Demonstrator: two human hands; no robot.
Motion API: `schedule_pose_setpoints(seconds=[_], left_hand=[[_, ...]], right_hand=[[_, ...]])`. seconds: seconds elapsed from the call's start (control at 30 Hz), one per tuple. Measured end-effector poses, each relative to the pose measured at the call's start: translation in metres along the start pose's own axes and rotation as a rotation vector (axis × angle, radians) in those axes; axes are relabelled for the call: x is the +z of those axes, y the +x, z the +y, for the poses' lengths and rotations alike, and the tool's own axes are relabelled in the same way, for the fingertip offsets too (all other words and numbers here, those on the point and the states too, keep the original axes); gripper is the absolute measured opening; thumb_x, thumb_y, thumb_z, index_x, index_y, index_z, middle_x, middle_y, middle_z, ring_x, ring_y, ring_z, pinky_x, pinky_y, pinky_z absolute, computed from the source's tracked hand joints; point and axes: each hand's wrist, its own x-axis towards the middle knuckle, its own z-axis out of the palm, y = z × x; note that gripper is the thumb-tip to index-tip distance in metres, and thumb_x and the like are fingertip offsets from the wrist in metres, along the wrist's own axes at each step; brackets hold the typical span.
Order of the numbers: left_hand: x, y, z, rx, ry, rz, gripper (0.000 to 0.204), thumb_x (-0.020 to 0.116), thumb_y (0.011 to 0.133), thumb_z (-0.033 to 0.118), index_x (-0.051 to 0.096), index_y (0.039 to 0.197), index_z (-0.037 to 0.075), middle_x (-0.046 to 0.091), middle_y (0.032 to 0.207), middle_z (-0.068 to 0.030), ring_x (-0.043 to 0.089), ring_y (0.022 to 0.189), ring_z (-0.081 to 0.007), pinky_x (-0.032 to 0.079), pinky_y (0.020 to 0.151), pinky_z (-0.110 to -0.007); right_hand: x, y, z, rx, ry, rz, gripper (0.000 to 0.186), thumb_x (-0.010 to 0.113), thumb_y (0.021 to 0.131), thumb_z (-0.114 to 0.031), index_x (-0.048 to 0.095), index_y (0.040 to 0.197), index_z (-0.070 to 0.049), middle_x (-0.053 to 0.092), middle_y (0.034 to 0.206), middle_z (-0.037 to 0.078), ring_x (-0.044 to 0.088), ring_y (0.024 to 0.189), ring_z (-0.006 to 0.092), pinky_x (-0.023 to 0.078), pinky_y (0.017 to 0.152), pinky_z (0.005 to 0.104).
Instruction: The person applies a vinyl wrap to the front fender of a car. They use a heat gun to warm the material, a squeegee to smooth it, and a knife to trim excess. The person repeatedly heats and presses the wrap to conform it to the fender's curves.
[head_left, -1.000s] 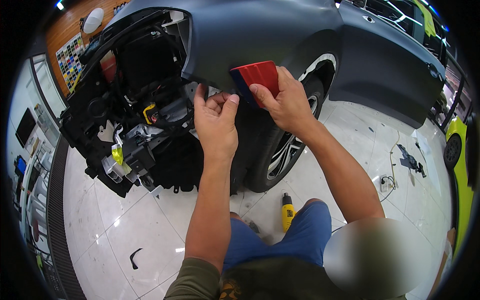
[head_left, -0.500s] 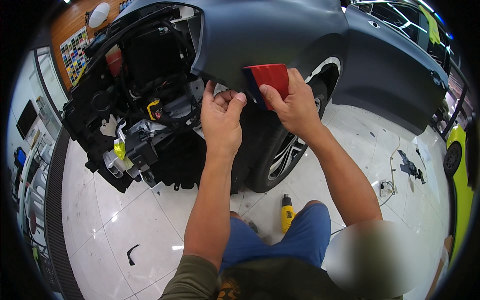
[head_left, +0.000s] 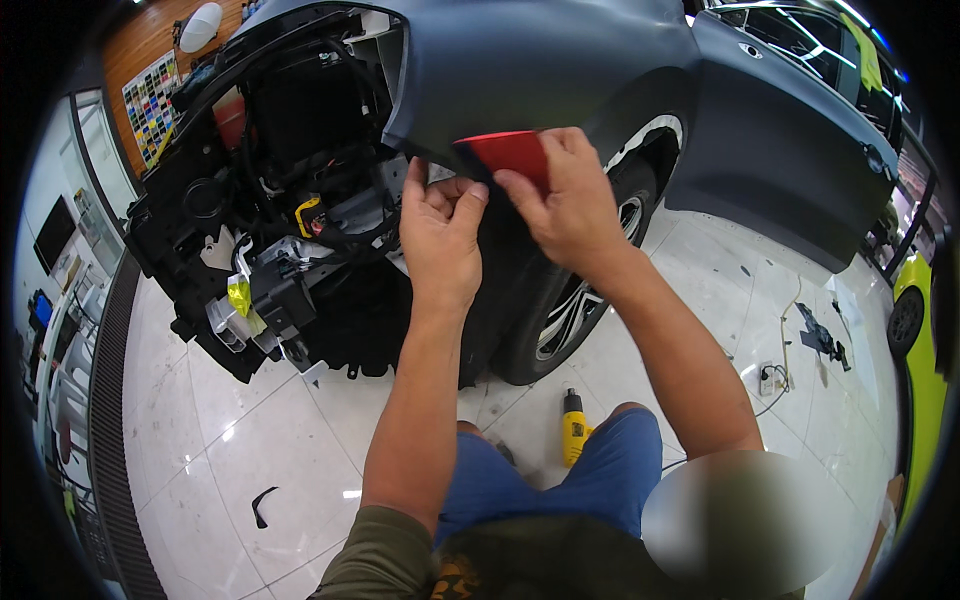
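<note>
My right hand (head_left: 578,210) grips a red squeegee (head_left: 512,155) with a dark edge. That edge lies against the lower front part of the car's matte dark grey fender (head_left: 540,75), just ahead of the wheel arch. My left hand (head_left: 440,245) is at the fender's bottom corner. Its index finger reaches up to the edge, while the thumb and other fingers are closed together; whatever they may pinch is hidden. The squeegee's tip is close to my left thumb. Below the right wrist stands the front tyre (head_left: 525,335).
The car's front end (head_left: 300,190) is exposed, with wiring and brackets to the left. A yellow heat gun (head_left: 574,430) is on the floor between my legs. A black curved strip (head_left: 262,508) lies at left; dark scraps (head_left: 822,335) and a cable lie at right. The door (head_left: 770,140) stands open.
My right hand has moved left with the squeegee, bringing it closer to my left hand and tilting it flatter. The left hand has stayed almost in place.
</note>
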Motion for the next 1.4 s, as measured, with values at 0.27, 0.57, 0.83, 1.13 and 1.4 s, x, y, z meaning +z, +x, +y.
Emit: schedule_pose_setpoints(seconds=[0.27,0.57,0.83,1.13,1.4], left_hand=[[-0.026,-0.03,0.017,-0.098,0.151,0.089,0.066,0.061,0.087,0.001,0.025,0.141,-0.008,0.064,0.092,-0.0093,0.061,0.088,-0.0149,0.049,0.086,-0.029],[-0.12,-0.179,-0.106,-0.596,0.402,-0.249,0.038,0.062,0.089,0.008,0.054,0.125,-0.001,0.061,0.092,-0.0031,0.055,0.083,-0.0084,0.046,0.075,-0.024],[-0.2,-0.369,-0.169,-0.958,0.682,-0.429,0.038,0.064,0.086,0.02,0.059,0.117,0.0,0.068,0.09,-0.0137,0.066,0.081,-0.023,0.051,0.074,-0.033],[-0.196,-0.358,-0.149,-0.964,0.734,-0.52,0.035,0.063,0.087,0.019,0.06,0.117,0.002,0.069,0.099,-0.0166,0.067,0.091,-0.029,0.051,0.083,-0.036],[-0.213,-0.372,-0.162,-1.067,0.596,-0.422,0.036,0.063,0.087,0.02,0.06,0.118,0.002,0.068,0.101,-0.0162,0.065,0.092,-0.0264,0.05,0.083,-0.033]], right_hand=[[-0.012,-0.012,0.009,0.201,0.125,-0.009,0.027,0.068,0.083,-0.019,0.061,0.1,-0.001,0.057,0.097,0.019,0.056,0.089,0.0363,0.045,0.08,0.0404],[-0.006,0.0,-0.023,-0.031,0.043,0.034,0.024,0.073,0.076,-0.011,0.062,0.095,-0.001,0.063,0.093,0.015,0.06,0.09,0.0332,0.049,0.078,0.0397],[-0.015,-0.071,0.04,0.164,0.085,0.075,0.021,0.067,0.084,-0.007,0.063,0.105,-0.002,0.064,0.082,0.008,0.059,0.069,0.0151,0.048,0.065,0.0251],[-0.002,-0.055,0.045,-0.075,-0.054,0.0,0.018,0.068,0.08,0.0,0.064,0.097,0.0,0.065,0.094,0.013,0.064,0.087,0.0289,0.051,0.073,0.0333],[0.012,-0.058,0.045,-0.231,-0.138,0.038,0.021,0.069,0.075,0.005,0.064,0.094,-0.001,0.064,0.086,0.013,0.063,0.092,0.0319,0.051,0.077,0.037]])
